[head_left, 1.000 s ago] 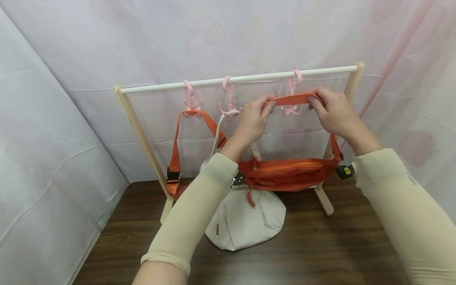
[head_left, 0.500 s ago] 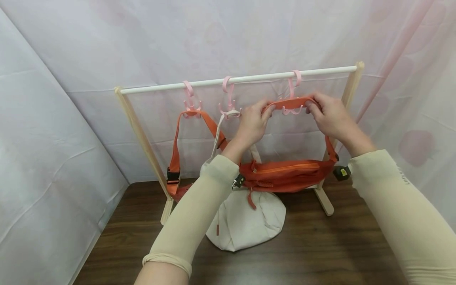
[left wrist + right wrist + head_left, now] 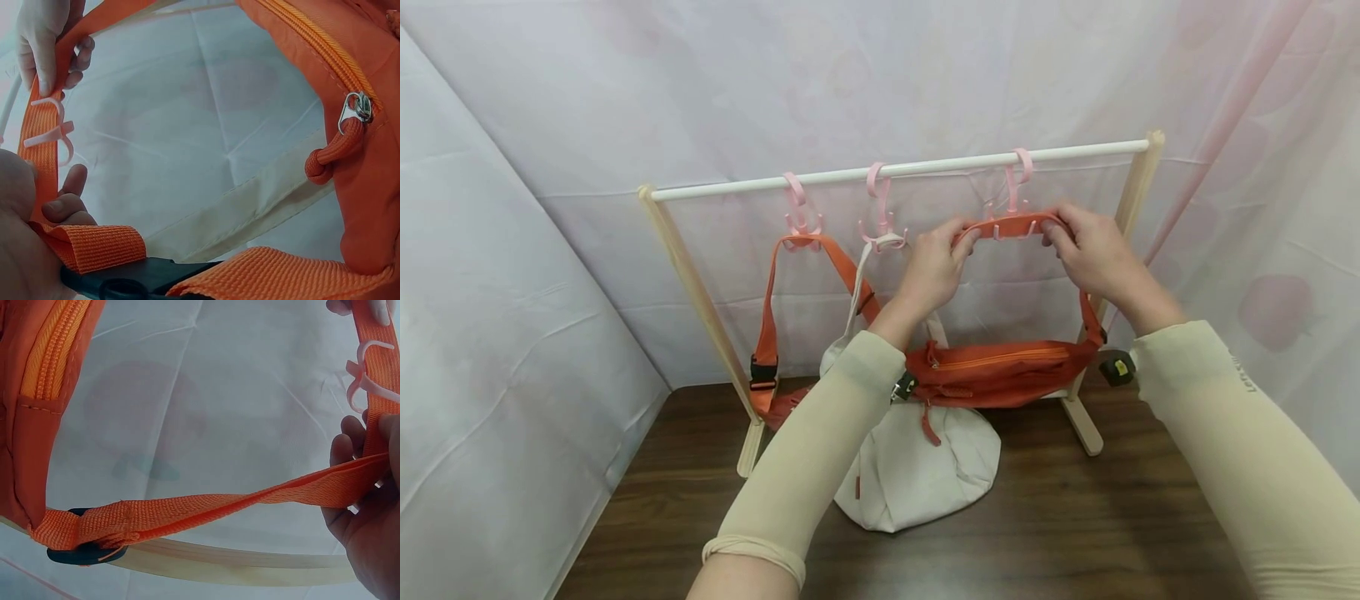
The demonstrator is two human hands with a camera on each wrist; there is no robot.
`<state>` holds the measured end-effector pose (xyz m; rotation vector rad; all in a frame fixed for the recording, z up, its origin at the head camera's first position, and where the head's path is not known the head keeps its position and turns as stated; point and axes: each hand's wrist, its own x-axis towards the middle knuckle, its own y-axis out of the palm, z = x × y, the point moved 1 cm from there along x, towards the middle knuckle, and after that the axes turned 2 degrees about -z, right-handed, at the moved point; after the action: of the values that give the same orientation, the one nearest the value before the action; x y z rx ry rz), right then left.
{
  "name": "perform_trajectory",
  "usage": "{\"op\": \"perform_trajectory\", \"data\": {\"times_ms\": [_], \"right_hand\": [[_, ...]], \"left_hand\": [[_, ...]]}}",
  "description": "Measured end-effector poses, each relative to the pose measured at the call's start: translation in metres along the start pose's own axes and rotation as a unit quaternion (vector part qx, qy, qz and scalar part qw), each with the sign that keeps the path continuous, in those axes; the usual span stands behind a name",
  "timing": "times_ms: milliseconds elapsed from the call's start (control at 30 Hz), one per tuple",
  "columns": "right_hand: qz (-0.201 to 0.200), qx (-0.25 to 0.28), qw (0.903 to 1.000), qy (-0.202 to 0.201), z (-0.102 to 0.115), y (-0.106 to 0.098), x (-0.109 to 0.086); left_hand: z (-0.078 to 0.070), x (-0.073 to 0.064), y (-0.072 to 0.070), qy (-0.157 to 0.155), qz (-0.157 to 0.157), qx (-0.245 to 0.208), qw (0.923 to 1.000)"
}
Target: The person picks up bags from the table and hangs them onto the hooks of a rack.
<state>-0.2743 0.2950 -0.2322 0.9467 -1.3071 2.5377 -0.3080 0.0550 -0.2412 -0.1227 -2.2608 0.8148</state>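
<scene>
An orange bag [image 3: 1000, 375] with a zip hangs below my hands by its orange strap [image 3: 1018, 223]. My left hand [image 3: 934, 262] pinches the strap on one side, and my right hand [image 3: 1093, 250] grips it on the other, with a short stretch held level between them. That stretch lies against the right pink hook [image 3: 1012, 193], whose lower prongs show in front of the strap. In the left wrist view, the hook prongs [image 3: 59, 132] cross the webbing between both hands. A black buckle [image 3: 150, 275] sits on the strap near my left hand.
A white rail [image 3: 940, 167] on wooden posts carries the hooks. Another orange bag's strap [image 3: 769, 308] hangs on the left hook [image 3: 797, 208]. A cream bag [image 3: 917, 467] hangs from the middle hook [image 3: 880, 204], its body on the dark wooden table [image 3: 1075, 517].
Both hands have lowered the strap, and the orange bag has come down slightly and to the left. The right hook's prongs now show in front of the strap, which earlier covered part of the hook.
</scene>
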Motion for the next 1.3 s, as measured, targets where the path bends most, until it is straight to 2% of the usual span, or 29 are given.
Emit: {"op": "perform_trajectory", "data": {"times_ms": [300, 467, 700, 867, 1033, 1300], "right_hand": [[0.007, -0.005, 1.0000, -0.003, -0.003, 0.003, 0.000], [0.010, -0.007, 0.9999, 0.001, -0.004, 0.006, -0.002], [0.020, -0.011, 0.9996, 0.015, -0.008, 0.009, -0.008], [0.014, -0.025, 0.9996, 0.003, -0.014, 0.012, -0.013], [0.004, -0.031, 0.9995, -0.010, -0.016, 0.015, -0.019], [0.012, -0.003, 0.9999, 0.012, -0.017, 0.016, -0.028]], "left_hand": [[0.003, -0.003, 0.004, -0.006, 0.015, -0.007, 0.9999], [0.004, -0.006, 0.006, 0.000, 0.025, 0.017, 0.9995], [0.002, -0.013, 0.007, 0.009, 0.012, 0.060, 0.9981], [0.001, -0.018, 0.010, 0.005, 0.008, 0.081, 0.9967], [0.002, -0.023, 0.011, 0.023, -0.003, 0.087, 0.9959], [0.001, -0.033, 0.009, 0.059, -0.015, 0.098, 0.9933]]}}
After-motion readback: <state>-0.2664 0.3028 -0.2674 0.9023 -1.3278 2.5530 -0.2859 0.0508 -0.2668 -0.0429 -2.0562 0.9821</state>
